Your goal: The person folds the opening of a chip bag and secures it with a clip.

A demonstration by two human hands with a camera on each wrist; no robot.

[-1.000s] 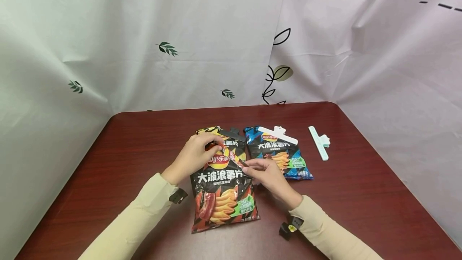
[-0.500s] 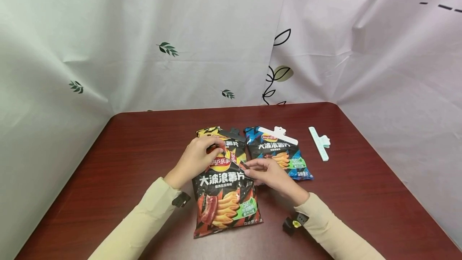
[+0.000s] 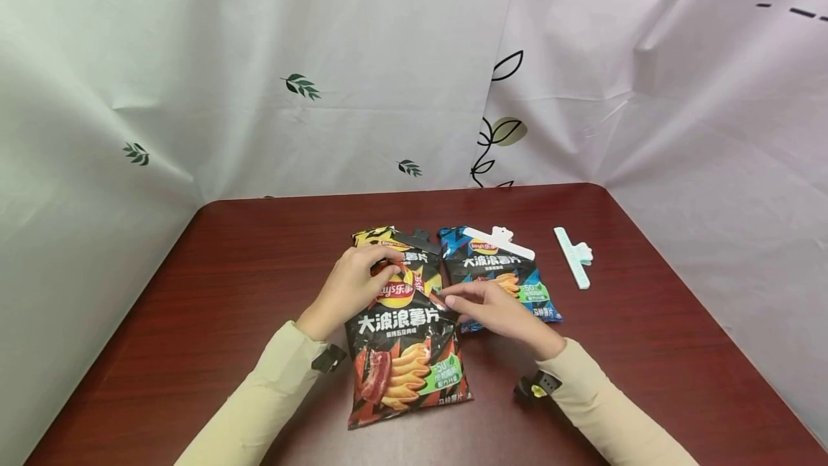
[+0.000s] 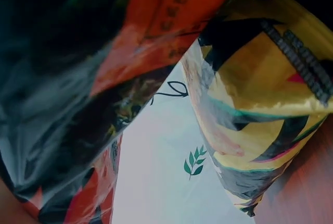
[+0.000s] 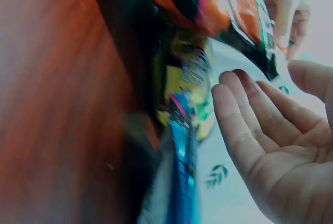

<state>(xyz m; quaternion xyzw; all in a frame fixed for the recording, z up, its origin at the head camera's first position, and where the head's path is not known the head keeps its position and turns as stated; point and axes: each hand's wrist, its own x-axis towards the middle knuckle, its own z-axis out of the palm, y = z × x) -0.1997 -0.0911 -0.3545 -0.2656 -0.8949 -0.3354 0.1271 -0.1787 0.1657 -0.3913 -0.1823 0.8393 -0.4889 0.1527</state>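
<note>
A black and red bag of potato chips (image 3: 407, 351) hangs tilted in front of me, and my left hand (image 3: 346, 282) pinches its top left edge. My right hand (image 3: 494, 308) is at the bag's top right corner. In the right wrist view its fingers (image 5: 234, 120) are spread apart from the thumb with nothing between them, a little off the bag's corner. Behind lie a yellow chip bag (image 3: 369, 237) with a black clip (image 3: 416, 239), partly covered, and a blue chip bag (image 3: 475, 265) with a white clip (image 3: 498, 243).
A loose pale mint clip (image 3: 572, 257) lies to the right of the blue bag on the dark red table (image 3: 259, 250). A white curtain (image 3: 388, 56) with leaf prints hangs around the table's back and sides.
My right hand has let go of the bag's top right corner and moved slightly right. The red bag has shifted slightly toward me and right, still in my left hand.
</note>
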